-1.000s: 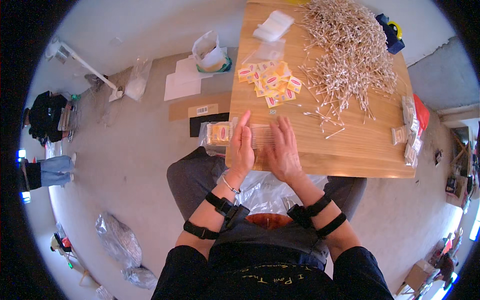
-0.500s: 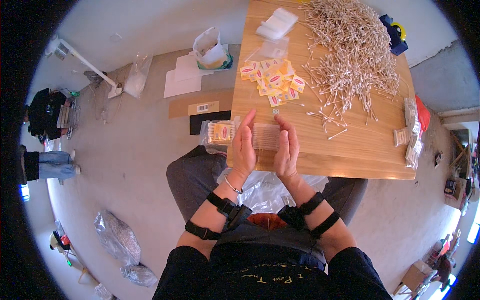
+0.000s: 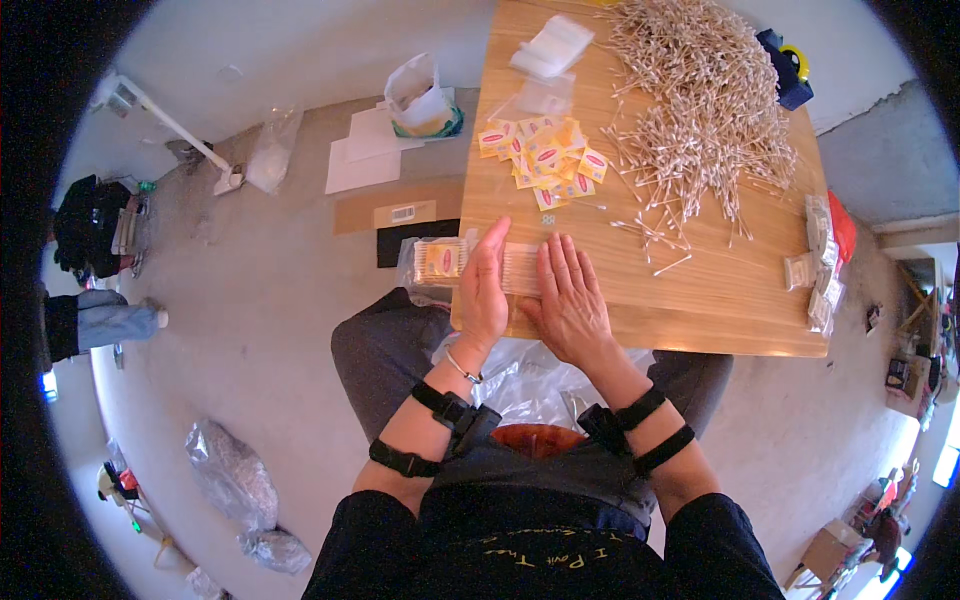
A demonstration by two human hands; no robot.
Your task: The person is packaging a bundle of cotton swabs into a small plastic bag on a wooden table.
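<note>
A row of cotton swabs (image 3: 519, 268) lies side by side on the wooden table (image 3: 660, 305), near its front left corner. Standing on edge along the row's left end is my left hand (image 3: 486, 292), its fingers stretched out. My right hand (image 3: 573, 300) lies palm down over the row's right end, fingers straight and close together, hiding part of the swabs. Beyond the hands are yellow and white printed cards (image 3: 547, 160) in a loose pile. To the left, a clear packet of cotton swabs (image 3: 438, 260) with a yellow card sits at the table edge.
A big heap of loose cotton swabs (image 3: 700, 100) covers the far right of the table. Clear plastic bags (image 3: 553, 47) lie at the far left. Filled packets (image 3: 825, 265) line the right edge. A tape dispenser (image 3: 788, 72) stands behind the heap. Clear plastic (image 3: 530, 385) covers my lap.
My right hand has turned from standing on edge to lying palm down over the right end of the swabs. My left hand has hardly moved.
</note>
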